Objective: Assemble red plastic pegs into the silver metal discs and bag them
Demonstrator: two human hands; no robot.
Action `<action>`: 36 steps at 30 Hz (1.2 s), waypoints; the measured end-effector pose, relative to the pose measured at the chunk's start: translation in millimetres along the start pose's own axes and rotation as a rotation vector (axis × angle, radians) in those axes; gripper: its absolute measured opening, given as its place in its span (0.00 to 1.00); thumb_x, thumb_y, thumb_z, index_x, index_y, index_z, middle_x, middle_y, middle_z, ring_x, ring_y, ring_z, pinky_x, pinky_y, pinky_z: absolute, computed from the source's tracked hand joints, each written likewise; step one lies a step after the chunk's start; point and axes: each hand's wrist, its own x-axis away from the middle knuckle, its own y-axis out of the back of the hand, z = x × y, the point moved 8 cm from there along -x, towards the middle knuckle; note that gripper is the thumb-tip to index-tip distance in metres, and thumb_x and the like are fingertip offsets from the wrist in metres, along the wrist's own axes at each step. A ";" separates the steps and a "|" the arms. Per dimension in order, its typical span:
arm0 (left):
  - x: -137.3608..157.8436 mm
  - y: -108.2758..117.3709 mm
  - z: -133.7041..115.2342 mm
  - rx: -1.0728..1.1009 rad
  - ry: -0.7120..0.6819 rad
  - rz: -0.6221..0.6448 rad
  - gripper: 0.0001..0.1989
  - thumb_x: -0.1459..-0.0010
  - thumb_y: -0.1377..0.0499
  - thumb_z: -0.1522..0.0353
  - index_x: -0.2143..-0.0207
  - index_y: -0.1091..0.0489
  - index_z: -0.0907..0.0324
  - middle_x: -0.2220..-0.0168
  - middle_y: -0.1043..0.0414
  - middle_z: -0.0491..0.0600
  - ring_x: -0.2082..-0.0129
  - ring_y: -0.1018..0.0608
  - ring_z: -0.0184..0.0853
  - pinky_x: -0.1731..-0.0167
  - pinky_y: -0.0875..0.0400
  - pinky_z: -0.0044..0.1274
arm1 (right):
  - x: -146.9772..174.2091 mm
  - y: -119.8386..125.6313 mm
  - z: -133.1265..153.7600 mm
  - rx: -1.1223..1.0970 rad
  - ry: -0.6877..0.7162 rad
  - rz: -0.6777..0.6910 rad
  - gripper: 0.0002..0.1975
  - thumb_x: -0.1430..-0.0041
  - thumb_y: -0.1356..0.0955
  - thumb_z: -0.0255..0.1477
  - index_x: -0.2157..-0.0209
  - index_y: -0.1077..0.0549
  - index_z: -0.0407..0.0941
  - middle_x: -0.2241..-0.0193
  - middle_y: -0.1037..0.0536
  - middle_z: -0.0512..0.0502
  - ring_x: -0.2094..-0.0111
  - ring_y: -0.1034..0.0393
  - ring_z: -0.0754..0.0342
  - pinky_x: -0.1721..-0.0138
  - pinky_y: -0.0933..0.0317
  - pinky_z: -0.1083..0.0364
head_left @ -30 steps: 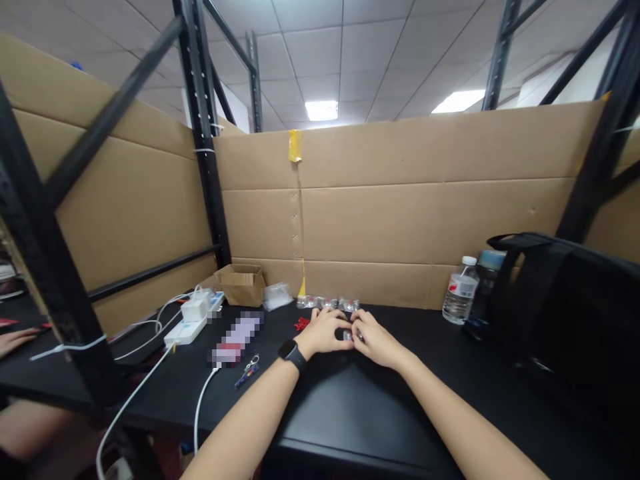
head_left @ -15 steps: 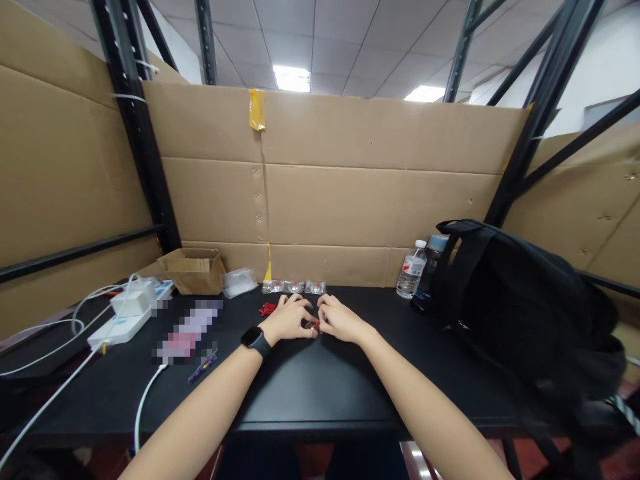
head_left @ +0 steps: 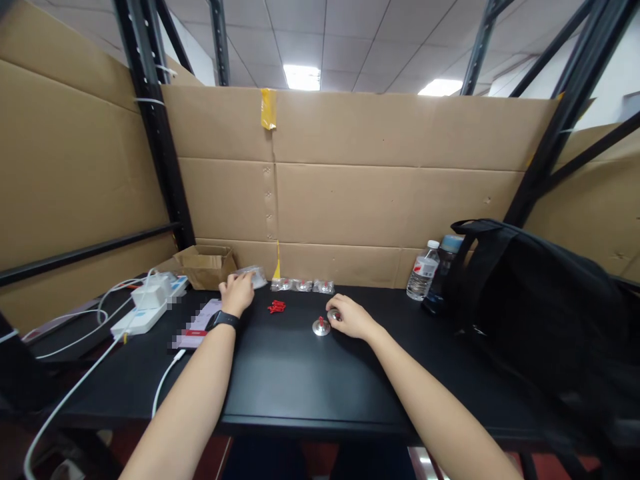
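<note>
My right hand (head_left: 353,316) holds a small round silver disc (head_left: 334,315) with a reddish centre between thumb and fingers. Just left of it, a second silver disc with a red upright piece (head_left: 321,325) stands on the black table. My left hand (head_left: 237,292) is stretched out at the back left, fingers apart, beside a clear plastic bag (head_left: 256,276); whether it touches the bag is unclear. Between the hands lies a small heap of red pieces (head_left: 277,307). Behind them, several clear packets (head_left: 303,285) with silver and red contents line the cardboard wall.
An open cardboard box (head_left: 205,267) is at the back left, near a white power strip (head_left: 145,320) with cables. A phone (head_left: 200,323) lies by my left wrist. To the right are a water bottle (head_left: 423,272), a darker bottle and a black backpack (head_left: 530,293).
My hands, together around a small red piece before, have parted. The left moved left toward the plastic bag; the right stays near the middle, with two silver discs now showing. The view shifted slightly.
</note>
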 end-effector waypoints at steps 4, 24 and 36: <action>-4.3 -14.5 14.6 0.011 0.003 0.068 0.22 0.34 0.53 0.67 0.41 0.31 0.53 0.43 0.25 0.58 0.41 0.34 0.53 0.49 0.42 0.46 | -0.3 3.0 -14.4 -0.001 -0.043 0.027 0.10 0.46 0.29 0.23 0.61 0.25 0.46 0.61 0.25 0.47 0.61 0.30 0.53 0.60 0.39 0.57; 12.0 42.4 -44.5 0.195 -0.088 -0.224 0.15 0.32 0.48 0.66 0.47 0.26 0.50 0.51 0.22 0.54 0.44 0.34 0.48 0.47 0.51 0.41 | -0.6 1.5 -15.0 0.017 -0.081 0.116 0.08 0.44 0.31 0.21 0.64 0.20 0.46 0.66 0.22 0.49 0.65 0.28 0.56 0.63 0.40 0.59; 67.3 -2.3 -172.5 0.242 -0.648 0.039 0.14 0.32 0.48 0.70 0.57 0.22 0.51 0.56 0.19 0.51 0.44 0.30 0.44 0.44 0.48 0.41 | -0.1 5.2 -18.2 0.296 -0.174 0.107 0.09 0.39 0.31 0.25 0.60 0.19 0.49 0.59 0.18 0.45 0.56 0.25 0.49 0.56 0.38 0.55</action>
